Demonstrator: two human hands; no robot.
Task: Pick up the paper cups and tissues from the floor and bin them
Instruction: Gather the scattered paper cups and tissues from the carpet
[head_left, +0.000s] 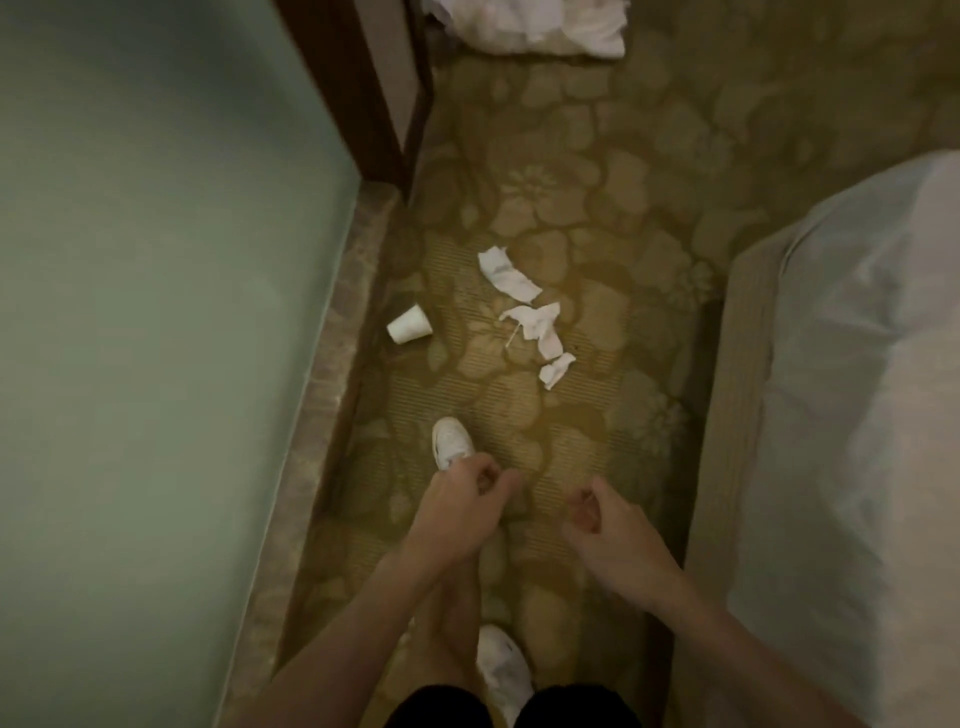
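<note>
A white paper cup (409, 324) lies on its side on the patterned carpet, close to the stone skirting on the left. Three crumpled white tissues lie to its right: one (507, 275) farthest away, one (537, 327) in the middle, a small one (556, 370) nearest me. My left hand (460, 496) and my right hand (605, 522) hang in front of me above the carpet, well short of the litter. Both have loosely curled fingers and hold nothing.
A pale green wall (156, 312) with a stone skirting (332, 395) bounds the left. A bed with white sheets (857, 415) bounds the right. A heap of white linen (535, 23) lies at the far end. My white shoes (452, 441) stand on the carpet.
</note>
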